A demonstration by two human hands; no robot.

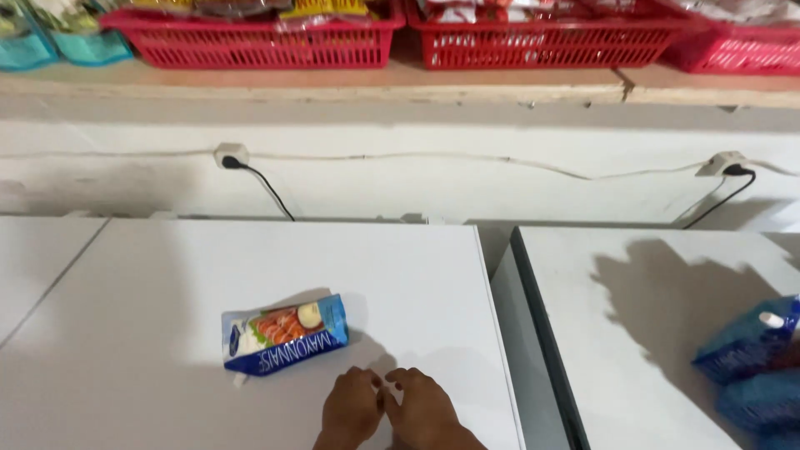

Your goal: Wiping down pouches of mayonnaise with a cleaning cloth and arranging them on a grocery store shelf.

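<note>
On the white lid [167,333], one sauce pouch [284,333], two hands [392,410] touching.

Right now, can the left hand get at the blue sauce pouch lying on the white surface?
Probably yes: the left hand rests just below the blue sauce pouch, with only bare white surface between them.

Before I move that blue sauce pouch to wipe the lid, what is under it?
The blue sauce pouch lies flat on a white chest lid. Only its shadow shows around it. Whatever is directly beneath is covered. Both hands rest just in front, not touching it.
</note>
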